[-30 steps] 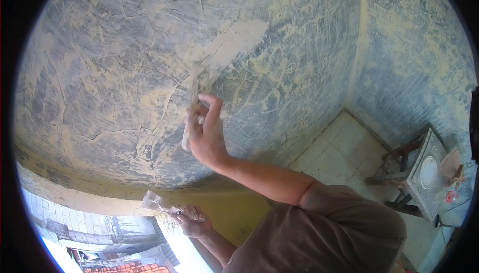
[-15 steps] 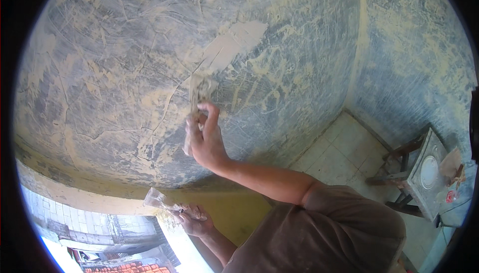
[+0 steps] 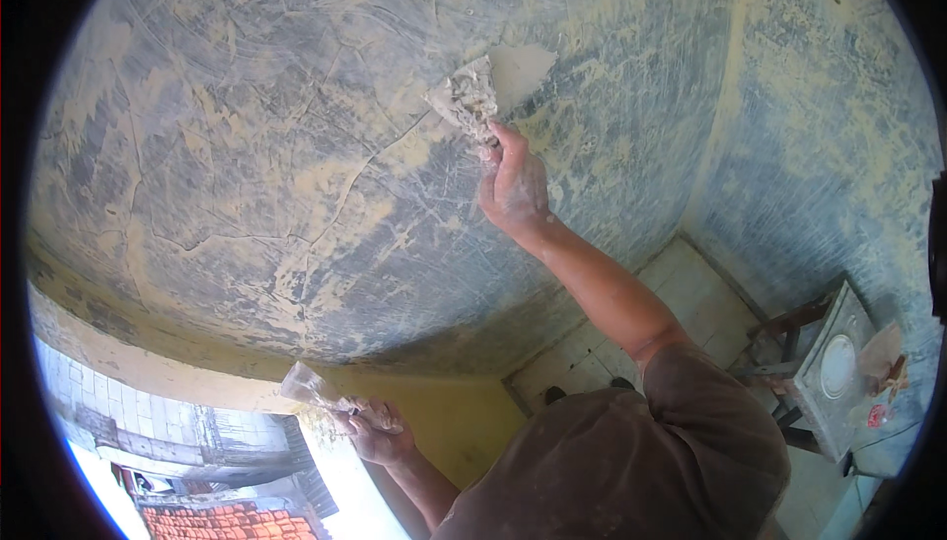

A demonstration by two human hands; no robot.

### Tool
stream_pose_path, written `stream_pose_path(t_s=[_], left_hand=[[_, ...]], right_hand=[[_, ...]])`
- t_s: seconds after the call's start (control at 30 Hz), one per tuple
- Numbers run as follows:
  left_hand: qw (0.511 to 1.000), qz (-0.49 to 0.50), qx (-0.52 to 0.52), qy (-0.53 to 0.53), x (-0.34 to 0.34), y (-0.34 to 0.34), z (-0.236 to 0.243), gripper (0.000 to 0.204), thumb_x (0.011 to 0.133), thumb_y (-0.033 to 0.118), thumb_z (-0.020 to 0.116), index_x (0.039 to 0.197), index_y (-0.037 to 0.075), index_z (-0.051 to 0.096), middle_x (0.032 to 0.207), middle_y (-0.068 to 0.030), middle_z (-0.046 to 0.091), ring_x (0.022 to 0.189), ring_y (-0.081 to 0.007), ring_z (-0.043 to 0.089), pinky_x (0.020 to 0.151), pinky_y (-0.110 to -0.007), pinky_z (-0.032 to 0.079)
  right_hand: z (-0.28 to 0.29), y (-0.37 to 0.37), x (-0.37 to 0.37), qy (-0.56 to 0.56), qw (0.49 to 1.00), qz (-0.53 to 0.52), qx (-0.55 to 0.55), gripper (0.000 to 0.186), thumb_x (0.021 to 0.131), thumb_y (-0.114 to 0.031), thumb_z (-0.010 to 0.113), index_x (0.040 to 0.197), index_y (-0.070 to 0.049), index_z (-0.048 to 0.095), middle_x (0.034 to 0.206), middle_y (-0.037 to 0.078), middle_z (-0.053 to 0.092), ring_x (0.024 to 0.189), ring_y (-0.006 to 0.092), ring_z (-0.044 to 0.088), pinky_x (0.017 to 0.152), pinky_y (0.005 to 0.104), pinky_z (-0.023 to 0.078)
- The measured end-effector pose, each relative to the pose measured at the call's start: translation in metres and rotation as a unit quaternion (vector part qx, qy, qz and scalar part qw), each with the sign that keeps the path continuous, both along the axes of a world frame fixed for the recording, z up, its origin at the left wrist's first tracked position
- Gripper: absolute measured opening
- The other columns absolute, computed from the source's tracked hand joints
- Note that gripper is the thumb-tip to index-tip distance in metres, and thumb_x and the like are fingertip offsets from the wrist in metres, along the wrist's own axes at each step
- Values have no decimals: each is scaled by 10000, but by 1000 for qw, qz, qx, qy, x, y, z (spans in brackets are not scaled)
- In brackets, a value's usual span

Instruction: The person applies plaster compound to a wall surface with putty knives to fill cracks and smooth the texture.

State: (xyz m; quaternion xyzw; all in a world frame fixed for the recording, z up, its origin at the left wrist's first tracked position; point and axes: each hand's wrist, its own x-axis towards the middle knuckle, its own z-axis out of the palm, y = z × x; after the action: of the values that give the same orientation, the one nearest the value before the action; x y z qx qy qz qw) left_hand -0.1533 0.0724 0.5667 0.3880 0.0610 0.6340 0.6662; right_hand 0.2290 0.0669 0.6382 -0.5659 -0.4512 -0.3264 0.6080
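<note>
My right hand (image 3: 515, 185) grips a putty knife (image 3: 468, 94) by its handle, arm stretched up to the wall (image 3: 326, 106). Its wide blade is smeared with pale filler and lies against or just off the wall; contact is hard to make out. Right beside the blade is a smooth patch of wet filler (image 3: 528, 67), partly covered by it. Lower left, by the wall's bottom edge, my left hand (image 3: 380, 433) is closed round the handle of a second putty knife (image 3: 312, 386), its blade pointing up and left, apart from the wall.
A side wall (image 3: 819, 136) meets this one in a corner at the right. A small stool or table (image 3: 801, 367) stands there, with a round white lid-like disc (image 3: 838, 366) on its top. Pale floor tiles (image 3: 700, 293) lie below. An opening at lower left shows orange roof tiles (image 3: 227, 523).
My right hand has moved up and to the right with its putty knife, whose blade now covers part of the filler patch. My left hand stays nearly in place.
</note>
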Motion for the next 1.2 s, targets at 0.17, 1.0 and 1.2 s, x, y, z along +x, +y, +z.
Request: stream_pose_path(t_s=[0.17,1.0,1.2], left_hand=[[999,-28,38,27,8,2,-4,532,928,132,615,1400,117,372,960,-103,590,542,-125,501,405,-240,418],[999,-24,32,6,3,6,-7,343,966,119,545,1299,86,467,991,-121,617,549,-137,502,424,-242,432],[1000,0,18,7,9,1,-4,305,971,149,553,1260,83,481,965,-106,613,535,-129,491,417,-233,419]], right_hand=[[5,1,-13,11,999,-27,-39,530,775,120,556,1261,34,361,988,279,602,731,398,655,625,457,537],[-103,-18,-45,116,991,41,-48,346,944,-63,537,1240,17,376,805,221,630,612,337,649,513,401,489],[-5,-8,-11,141,984,56,92,276,970,-69,511,1194,48,401,811,209,623,650,295,634,554,382,489]])
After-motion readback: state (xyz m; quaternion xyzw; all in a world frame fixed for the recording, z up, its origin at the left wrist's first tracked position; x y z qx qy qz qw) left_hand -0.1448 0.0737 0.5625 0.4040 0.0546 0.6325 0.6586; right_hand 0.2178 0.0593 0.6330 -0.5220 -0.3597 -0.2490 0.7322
